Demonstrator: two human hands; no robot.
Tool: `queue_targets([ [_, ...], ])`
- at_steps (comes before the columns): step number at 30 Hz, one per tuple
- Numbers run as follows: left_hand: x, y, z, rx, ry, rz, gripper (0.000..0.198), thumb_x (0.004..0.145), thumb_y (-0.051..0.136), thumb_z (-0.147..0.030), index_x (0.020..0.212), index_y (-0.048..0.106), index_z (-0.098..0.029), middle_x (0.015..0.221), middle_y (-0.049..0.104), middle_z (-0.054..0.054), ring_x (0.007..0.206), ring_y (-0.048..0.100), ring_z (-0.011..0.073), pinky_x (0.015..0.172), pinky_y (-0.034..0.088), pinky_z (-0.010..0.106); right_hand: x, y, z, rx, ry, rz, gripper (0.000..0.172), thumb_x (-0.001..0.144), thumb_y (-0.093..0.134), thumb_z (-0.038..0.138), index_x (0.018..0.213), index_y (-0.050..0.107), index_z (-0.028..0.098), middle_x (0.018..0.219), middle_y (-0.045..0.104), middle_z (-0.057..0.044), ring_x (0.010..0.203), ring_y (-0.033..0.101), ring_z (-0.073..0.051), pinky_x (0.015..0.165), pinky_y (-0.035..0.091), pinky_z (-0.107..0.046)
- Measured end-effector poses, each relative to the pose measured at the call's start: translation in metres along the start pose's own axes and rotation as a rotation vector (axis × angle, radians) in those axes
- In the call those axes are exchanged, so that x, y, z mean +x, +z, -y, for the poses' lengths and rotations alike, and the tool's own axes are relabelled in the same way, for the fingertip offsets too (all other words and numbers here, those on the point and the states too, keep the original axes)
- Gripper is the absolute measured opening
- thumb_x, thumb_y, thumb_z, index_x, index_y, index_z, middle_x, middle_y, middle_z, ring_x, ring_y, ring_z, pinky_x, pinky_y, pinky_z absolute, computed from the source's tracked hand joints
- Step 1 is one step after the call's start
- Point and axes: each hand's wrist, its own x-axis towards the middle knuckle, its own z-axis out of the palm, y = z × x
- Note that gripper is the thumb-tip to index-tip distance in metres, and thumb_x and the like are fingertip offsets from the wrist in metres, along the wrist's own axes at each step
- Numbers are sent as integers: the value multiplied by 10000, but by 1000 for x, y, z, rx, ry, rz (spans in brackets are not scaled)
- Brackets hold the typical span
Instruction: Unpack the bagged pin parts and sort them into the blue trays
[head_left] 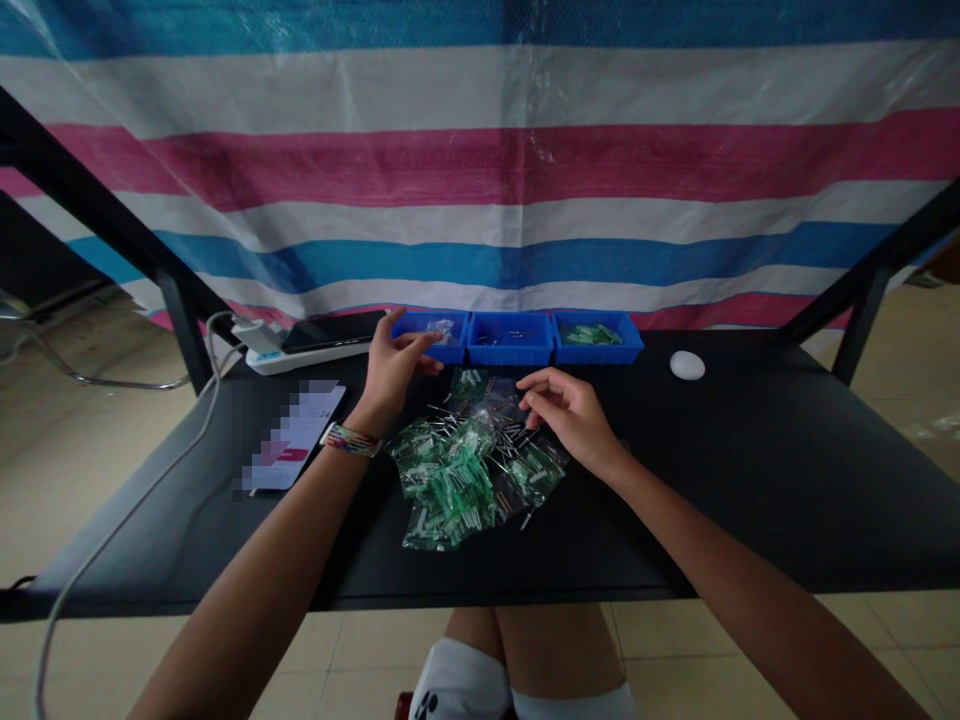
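Observation:
My left hand [394, 368] reaches toward the leftmost blue tray [433, 338], fingers loosely curled by its front rim; whether it holds anything is hidden. My right hand [566, 410] hovers over a heap of small clear bags with green parts [457, 470], its fingertips pinched together on something I cannot make out. Loose metal pins lie among the bags. A middle blue tray [510, 340] holds a few small pins. The right blue tray [598, 338] holds green pieces. A beaded bracelet [350, 439] is on my left wrist.
The black table [750, 470] stands before a striped tarp [480, 170]. A phone [334, 328] lies on a white power strip [300, 358] with a cable running left. A card or paper [292, 450] lies at left. A white oval object [687, 365] sits at right.

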Motion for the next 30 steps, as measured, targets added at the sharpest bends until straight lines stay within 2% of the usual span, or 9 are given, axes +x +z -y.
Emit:
queue_targets([
  [3,-2,-1,-3,52,60,14,508,766,762,-306,1226,582,-186,781,724,-15,495,636,120,538,543,251,-2,1,-1,-36,-15,14,135,874,676,286,955,733,194,813,728,-14,597,676,-132,573,524,-263],
  [6,-8,2,-7,271,156,137,186,834,665,-346,894,674,-171,642,640,-14,500,580,121,518,449,236,-3,2,-1,-69,-29,27,122,863,674,275,934,733,195,815,729,-17,606,680,-139,581,526,-267],
  [9,-18,7,-10,695,271,309,275,882,649,-407,733,708,-183,607,640,17,539,560,147,531,353,260,-3,2,-2,-106,-39,31,123,861,667,270,934,735,197,814,731,-19,612,689,-147,586,529,-273],
  [11,-24,11,-12,979,316,369,278,877,687,-446,756,762,-208,637,681,32,565,575,173,541,298,280,-3,2,-2,-135,-48,33,123,870,660,274,933,735,199,808,732,-21,611,690,-150,585,527,-275],
  [13,-29,15,-13,1150,326,385,248,866,719,-471,873,810,-240,694,726,39,595,608,199,550,279,289,-3,2,-3,-162,-62,34,124,881,655,276,936,736,200,808,735,-23,611,689,-151,585,522,-275],
  [16,-32,17,-14,1230,329,425,370,828,775,-525,1093,808,-270,729,745,35,626,644,227,567,309,288,-3,3,-5,-200,-88,38,121,891,646,264,939,738,201,811,742,-25,622,692,-153,596,520,-277],
  [19,-32,16,-15,1239,326,477,487,814,785,-560,1212,783,-279,780,757,35,670,671,245,575,328,293,-3,3,-6,-229,-109,41,119,896,633,243,931,738,201,806,744,-25,630,694,-153,602,521,-277],
  [25,-28,13,-11,1265,375,521,385,844,727,-399,1204,820,-300,884,778,50,738,683,240,604,370,299,-3,3,-11,-251,-137,40,119,905,638,241,939,748,209,829,760,-35,690,712,-176,620,560,-292],
  [30,-25,10,-12,1199,462,528,238,859,688,-336,1024,843,-266,914,762,67,744,665,232,632,405,305,-3,3,-11,-254,-145,48,112,916,642,240,947,746,212,833,757,-33,692,711,-172,614,563,-288],
])
